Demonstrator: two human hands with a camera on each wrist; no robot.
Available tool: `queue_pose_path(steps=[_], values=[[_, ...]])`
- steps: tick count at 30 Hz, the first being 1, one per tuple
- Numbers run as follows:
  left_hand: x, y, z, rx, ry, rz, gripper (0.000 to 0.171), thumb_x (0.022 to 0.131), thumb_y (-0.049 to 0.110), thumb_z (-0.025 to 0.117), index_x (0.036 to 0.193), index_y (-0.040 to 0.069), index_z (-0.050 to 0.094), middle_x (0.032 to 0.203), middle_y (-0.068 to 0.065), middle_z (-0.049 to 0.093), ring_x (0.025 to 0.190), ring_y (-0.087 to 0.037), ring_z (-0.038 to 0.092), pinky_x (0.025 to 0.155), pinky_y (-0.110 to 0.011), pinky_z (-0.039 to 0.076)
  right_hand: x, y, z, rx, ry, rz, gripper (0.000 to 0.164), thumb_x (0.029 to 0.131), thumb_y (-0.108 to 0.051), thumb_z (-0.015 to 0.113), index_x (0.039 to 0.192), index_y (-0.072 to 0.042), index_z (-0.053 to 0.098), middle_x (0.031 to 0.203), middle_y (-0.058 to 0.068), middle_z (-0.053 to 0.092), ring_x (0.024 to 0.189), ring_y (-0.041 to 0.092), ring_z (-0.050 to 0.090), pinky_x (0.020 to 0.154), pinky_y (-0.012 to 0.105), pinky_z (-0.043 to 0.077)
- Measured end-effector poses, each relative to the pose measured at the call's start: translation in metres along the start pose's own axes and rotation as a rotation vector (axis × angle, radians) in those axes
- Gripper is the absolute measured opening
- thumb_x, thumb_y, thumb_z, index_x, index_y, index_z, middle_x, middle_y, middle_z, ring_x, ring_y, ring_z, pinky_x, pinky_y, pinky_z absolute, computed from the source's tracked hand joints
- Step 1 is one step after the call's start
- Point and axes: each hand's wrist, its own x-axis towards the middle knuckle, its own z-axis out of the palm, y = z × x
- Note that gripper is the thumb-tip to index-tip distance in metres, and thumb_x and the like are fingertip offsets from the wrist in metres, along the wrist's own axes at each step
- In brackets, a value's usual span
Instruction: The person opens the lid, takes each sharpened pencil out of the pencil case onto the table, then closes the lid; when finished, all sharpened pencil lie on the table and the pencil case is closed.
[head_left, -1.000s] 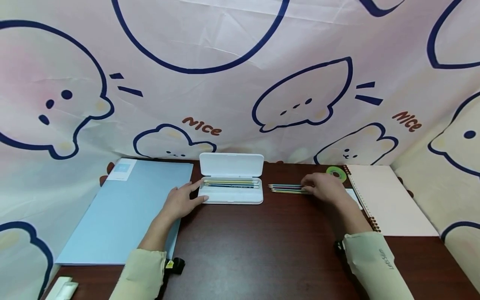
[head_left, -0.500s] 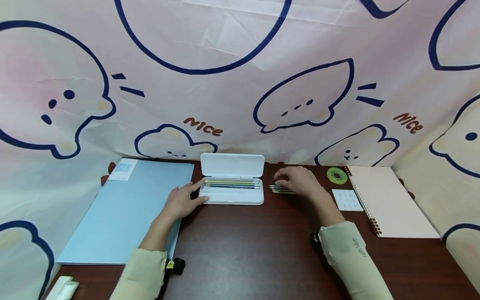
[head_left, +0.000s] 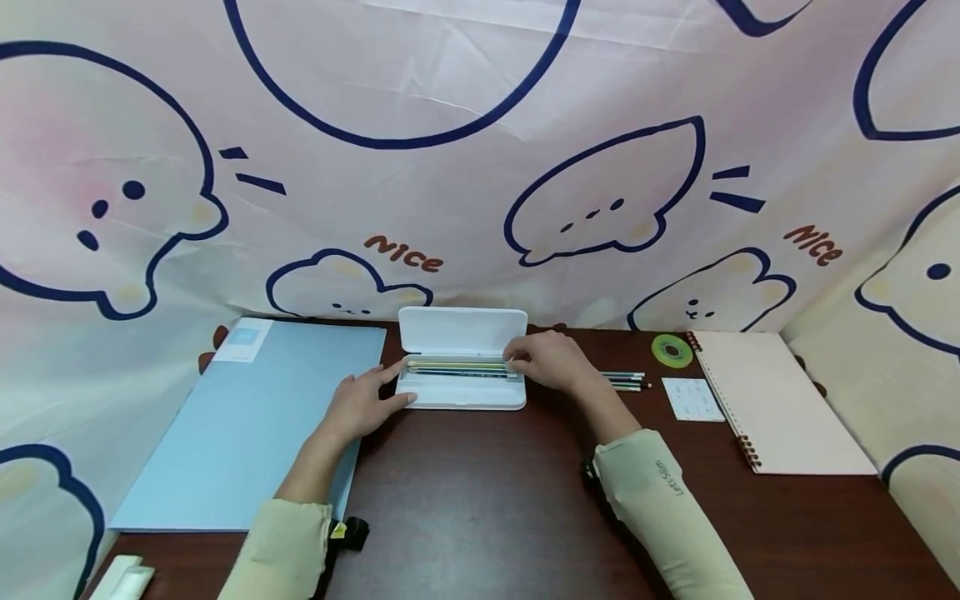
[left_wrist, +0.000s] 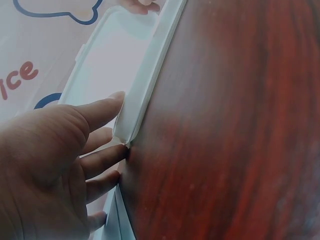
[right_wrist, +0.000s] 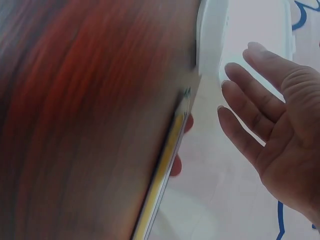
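Observation:
A white pencil case (head_left: 465,398) stands with its lid (head_left: 462,330) raised, and several pencils (head_left: 457,368) lie along the back of its tray. My left hand (head_left: 360,404) holds the case's left end, the thumb over its front rim and the other fingers at the outer side. At the right end of the case is my right hand (head_left: 555,360), its fingertips over the pencil ends. In the right wrist view its fingers (right_wrist: 247,107) are spread and only loosely bent, with nothing seen between them. More pencils (head_left: 626,381) lie on the table, partly hidden under the right wrist.
A large light-blue folder (head_left: 255,425) lies at the left. To the right are a green roll of tape (head_left: 672,351), a small white card (head_left: 693,400) and a spiral notebook (head_left: 780,400). A pale object (head_left: 123,577) sits at the lower left. A printed cloth hangs behind the table (head_left: 510,517).
My right hand has moved left, off the pencils on the table and over to the case's right end. The left hand has stayed at the left end.

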Motion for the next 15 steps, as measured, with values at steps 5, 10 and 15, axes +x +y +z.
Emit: queue_pose_path(steps=[5,10,15], values=[[0.000,0.000,0.000,0.004,-0.006,0.001,0.071,0.098,0.042,0.064,0.158,0.019,0.036,0.155,-0.029,0.043,0.146,-0.048,0.036,0.123,-0.068,0.014,0.005,-0.011,0.005,0.006,-0.030,-0.008,0.013,0.096,-0.028,0.070,0.107,-0.026,0.078,0.104,-0.009,0.077,0.088,0.012,0.064,0.083,0.037,0.055],[-0.001,0.002,-0.001,0.003,-0.001,0.003,0.070,0.098,0.042,0.065,0.158,0.020,0.036,0.155,-0.029,0.043,0.146,-0.048,0.037,0.123,-0.068,0.015,0.007,-0.014,0.010,-0.016,-0.031,-0.008,0.014,0.096,-0.027,0.070,0.107,-0.025,0.079,0.105,-0.008,0.078,0.089,0.013,0.065,0.083,0.037,0.055],[-0.001,0.001,-0.002,-0.001,-0.003,0.001,0.070,0.098,0.042,0.064,0.158,0.020,0.036,0.155,-0.029,0.042,0.146,-0.049,0.036,0.123,-0.068,0.014,0.008,-0.016,0.012,-0.056,-0.026,-0.024,0.014,0.096,-0.027,0.070,0.107,-0.025,0.079,0.105,-0.007,0.078,0.090,0.014,0.067,0.078,0.037,0.055]])
